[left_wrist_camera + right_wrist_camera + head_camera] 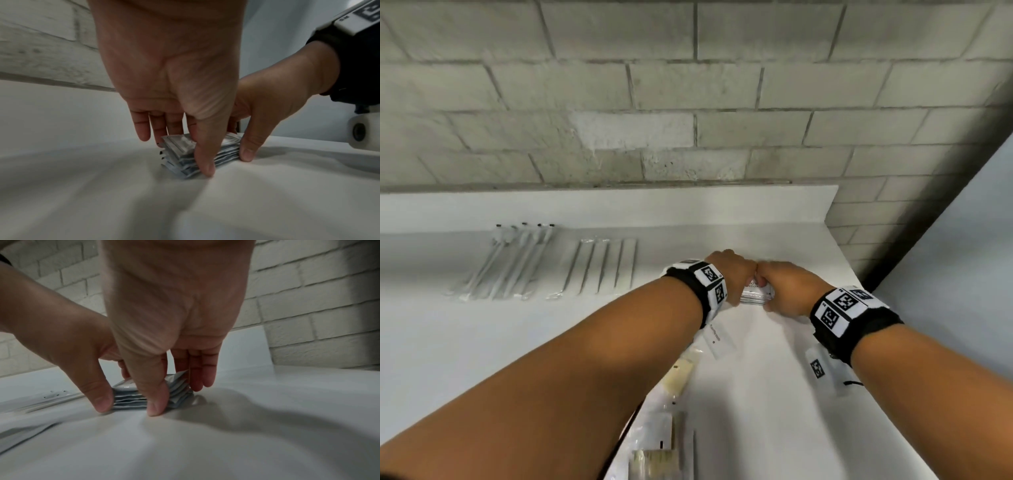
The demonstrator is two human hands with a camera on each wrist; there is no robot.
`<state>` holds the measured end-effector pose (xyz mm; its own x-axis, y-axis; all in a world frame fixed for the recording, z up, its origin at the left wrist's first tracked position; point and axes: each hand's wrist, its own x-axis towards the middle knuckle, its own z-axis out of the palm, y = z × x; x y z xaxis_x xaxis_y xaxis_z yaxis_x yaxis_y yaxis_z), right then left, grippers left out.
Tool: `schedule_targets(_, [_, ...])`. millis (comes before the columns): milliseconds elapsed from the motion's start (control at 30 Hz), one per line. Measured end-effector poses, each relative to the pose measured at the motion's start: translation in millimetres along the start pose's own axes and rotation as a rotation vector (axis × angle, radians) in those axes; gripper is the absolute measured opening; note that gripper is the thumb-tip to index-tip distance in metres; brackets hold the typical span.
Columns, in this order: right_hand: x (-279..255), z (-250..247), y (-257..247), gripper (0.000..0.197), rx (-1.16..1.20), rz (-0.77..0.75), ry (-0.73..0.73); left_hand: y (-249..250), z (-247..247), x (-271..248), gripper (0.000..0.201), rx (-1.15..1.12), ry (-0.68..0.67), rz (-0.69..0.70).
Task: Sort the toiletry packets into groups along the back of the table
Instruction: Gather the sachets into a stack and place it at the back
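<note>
Stack of thin silvery-white foil sachets (197, 154) on white table (774, 394), right of clear-wrapped stick packets (599, 267) at the back. Left hand (170, 91), right hand (174, 313) pinch stack's sides, thumbs in front, probably squaring edges.

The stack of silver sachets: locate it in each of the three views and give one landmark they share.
Head: stack of silver sachets right of centre, between left hand and right hand, near the table's back.
Left wrist: lower centre, behind the left thumb.
Right wrist: lower centre-left, between both thumbs.
Shared landmark: the brick wall behind the table.
</note>
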<state>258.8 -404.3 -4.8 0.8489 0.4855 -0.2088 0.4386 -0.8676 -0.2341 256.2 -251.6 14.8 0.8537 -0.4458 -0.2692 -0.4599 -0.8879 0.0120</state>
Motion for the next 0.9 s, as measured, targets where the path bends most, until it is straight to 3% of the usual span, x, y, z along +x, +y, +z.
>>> schedule_targets(267, [125,-9,-45,0.035,0.031,-0.136,-0.020,-120,6,7,0.041,-0.050,0.005,-0.170])
schedule_targets(367, [154,-8,-59,0.036,0.041,-0.178,0.032,-156,9,3,0.040,-0.128,0.093,-0.266])
schedule_targets(567, [180,-9,-62,0.032,0.022,-0.088,0.171,-182,18,6,0.041,-0.221,0.242,-0.353])
schedule_targets(767, [183,-15,-61,0.038,0.028,-0.041,0.152,-182,26,19,0.035,-0.337,0.292,-0.376])
schedule_targets(900, [179,-17,-62,0.047,0.134,-0.010,0.126,-183,21,18,0.051,-0.367,0.270,-0.402])
